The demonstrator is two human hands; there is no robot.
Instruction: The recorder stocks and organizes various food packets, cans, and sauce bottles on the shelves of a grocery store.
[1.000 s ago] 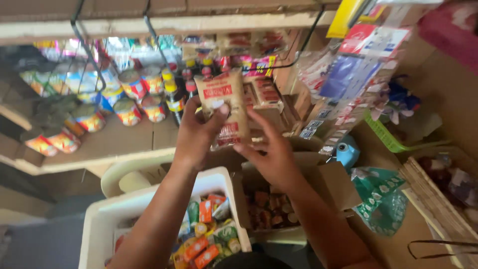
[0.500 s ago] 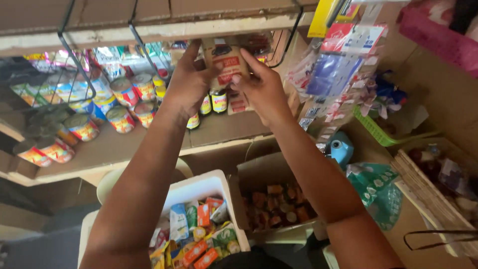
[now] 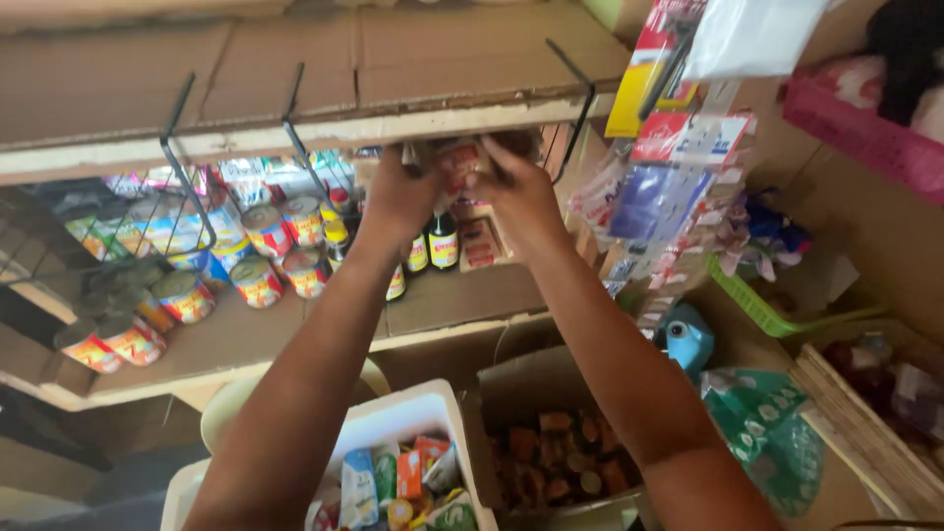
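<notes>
Both hands are higher than half a second ago, now up under the front edge of the top wooden shelf (image 3: 295, 88); the red and tan packet (image 3: 460, 165) has gone up with them. My left hand (image 3: 401, 197) is closed on the packet's left side, my right hand (image 3: 521, 197) is closed on its right. Packet looks like thin, crinkly printed film, blurred, sitting between my thumbs just below the shelf lip.

Black wire brackets (image 3: 182, 147) hook over the plank. Behind my wrists: small dark glass bottles (image 3: 442, 241) with yellow labels, upright on the lower shelf (image 3: 256, 344), which is lined with flat cardboard. Left of them, round tin cans (image 3: 258, 280) with red and yellow wraps, some stacked. Below my arms, a white foam box (image 3: 413, 413) of mixed sachets, and just beside it an open cardboard carton (image 3: 536, 383) of small brown items. Glossy hanging sachet strips (image 3: 678, 187) at right.
</notes>
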